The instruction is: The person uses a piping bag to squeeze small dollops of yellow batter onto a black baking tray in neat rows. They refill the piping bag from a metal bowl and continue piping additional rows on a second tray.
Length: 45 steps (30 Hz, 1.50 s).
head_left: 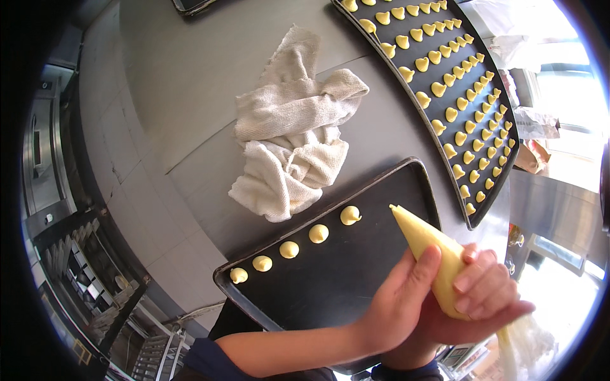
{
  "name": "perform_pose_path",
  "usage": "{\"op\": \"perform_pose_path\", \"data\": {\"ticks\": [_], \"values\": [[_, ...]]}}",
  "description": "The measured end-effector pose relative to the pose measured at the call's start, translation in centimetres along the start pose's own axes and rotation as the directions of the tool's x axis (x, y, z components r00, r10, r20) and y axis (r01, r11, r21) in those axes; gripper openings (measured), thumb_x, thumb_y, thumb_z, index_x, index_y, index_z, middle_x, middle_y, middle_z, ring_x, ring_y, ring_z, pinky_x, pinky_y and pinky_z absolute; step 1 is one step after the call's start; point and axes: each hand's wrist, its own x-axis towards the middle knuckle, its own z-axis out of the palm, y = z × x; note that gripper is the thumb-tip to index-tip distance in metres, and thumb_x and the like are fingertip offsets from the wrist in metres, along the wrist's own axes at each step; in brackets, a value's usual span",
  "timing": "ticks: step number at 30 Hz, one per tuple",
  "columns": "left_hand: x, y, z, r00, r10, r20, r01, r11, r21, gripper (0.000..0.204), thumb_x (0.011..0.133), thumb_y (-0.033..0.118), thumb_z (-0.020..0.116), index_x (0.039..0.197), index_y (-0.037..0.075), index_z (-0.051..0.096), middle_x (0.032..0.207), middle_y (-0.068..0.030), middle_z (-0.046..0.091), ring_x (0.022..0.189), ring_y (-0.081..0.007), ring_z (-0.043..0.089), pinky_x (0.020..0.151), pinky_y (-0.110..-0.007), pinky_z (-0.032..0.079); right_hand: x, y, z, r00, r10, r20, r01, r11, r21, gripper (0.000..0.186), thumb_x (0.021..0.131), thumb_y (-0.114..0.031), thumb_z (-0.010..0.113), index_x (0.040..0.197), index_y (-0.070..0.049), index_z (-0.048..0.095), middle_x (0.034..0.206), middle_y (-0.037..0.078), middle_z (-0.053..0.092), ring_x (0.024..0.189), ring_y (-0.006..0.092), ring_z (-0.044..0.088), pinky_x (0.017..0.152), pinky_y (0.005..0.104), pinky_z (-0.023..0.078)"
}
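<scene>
A piping bag (pixel 427 233) full of pale yellow batter is in both my hands, its tip pointing up and left over the near baking tray (pixel 318 298). My left hand (pixel 395 303) holds the bag's left side, thumb laid along it. My right hand (pixel 484 287) has its fingers curled round the bag's thicker part, and the loose clear end hangs below. Several round mounds of batter (pixel 289 249) with small peaks form one row along the tray's far edge. Between the last mound at the right and the bag tip there is a gap.
A crumpled beige cloth (pixel 292 120) lies on the metal table (pixel 184 76) beyond the near tray. To the right, a second dark tray (pixel 427 120) carries many rows of similar mounds. Another tray's corner (pixel 194 5) shows at the top. Metal racks (pixel 155 355) stand at lower left.
</scene>
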Motion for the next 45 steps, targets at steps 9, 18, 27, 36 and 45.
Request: {"op": "perform_pose_path", "data": {"ticks": [9, 18, 27, 36, 45], "values": [[4.7, -1.6, -4.7, 0.989, -0.091, -0.114, 0.077, 0.989, -0.126, 0.045, 0.121, 0.044, 0.036, 0.134, 0.007, 0.058, 0.128, -0.0028, 0.062, 0.126, -0.0124, 0.054, 0.114, -0.032, 0.041, 1.0, 6.1, -2.5, 0.996, 0.089, -0.008, -0.089, 0.995, -0.033, 0.076, 0.119, -0.055, 0.017, 0.059, -0.014, 0.041, 0.052, 0.003, 0.047, 0.050, 0.0179, 0.047, 0.074, 0.0356, 0.050], [5.0, -2.0, -4.8, 0.986, -0.098, -0.137, 0.081, 0.989, -0.123, 0.045, 0.121, 0.043, 0.036, 0.135, 0.007, 0.058, 0.129, -0.0023, 0.062, 0.125, -0.0120, 0.054, 0.114, -0.032, 0.041, 1.3, 6.2, -2.8, 0.994, 0.107, 0.012, -0.107, 0.994, -0.030, 0.071, 0.121, -0.051, 0.025, 0.059, -0.017, 0.037, 0.052, 0.001, 0.043, 0.051, 0.0138, 0.045, 0.071, 0.0325, 0.048], [5.0, -2.0, -4.6, 0.986, -0.087, -0.141, 0.073, 0.992, -0.100, 0.044, 0.121, 0.044, 0.037, 0.135, 0.007, 0.058, 0.128, -0.0021, 0.062, 0.125, -0.0117, 0.055, 0.112, -0.031, 0.042, 1.3, 6.2, -3.2, 0.992, 0.127, -0.027, -0.127, 0.992, 0.006, 0.076, 0.119, -0.055, 0.021, 0.058, -0.014, 0.039, 0.050, 0.002, 0.044, 0.048, 0.0178, 0.044, 0.068, 0.0340, 0.046], [4.2, -1.0, -2.5, 0.988, -0.096, -0.117, 0.091, 0.995, -0.046, 0.044, 0.121, 0.042, 0.040, 0.140, 0.006, 0.056, 0.130, -0.0042, 0.063, 0.124, -0.0118, 0.058, 0.111, -0.031, 0.045, 0.8, 3.5, -2.5, 0.992, 0.087, -0.090, -0.095, 0.992, -0.086, 0.071, 0.115, -0.066, 0.027, 0.092, -0.011, 0.064, 0.093, 0.012, 0.064, 0.092, 0.0250, 0.066, 0.102, 0.0450, 0.052], [3.9, -1.8, 1.7, 0.998, 0.007, 0.064, -0.011, 0.998, 0.070, 0.048, 0.120, 0.046, 0.039, 0.143, 0.007, 0.055, 0.126, -0.0014, 0.061, 0.119, -0.0083, 0.056, 0.106, -0.028, 0.045, 2.4, 0.8, -2.1, 0.996, -0.081, 0.029, 0.084, 0.984, -0.158, 0.078, 0.118, -0.060, 0.015, 0.067, -0.013, 0.051, 0.066, 0.005, 0.059, 0.077, 0.0251, 0.064, 0.102, 0.0461, 0.049]]}}
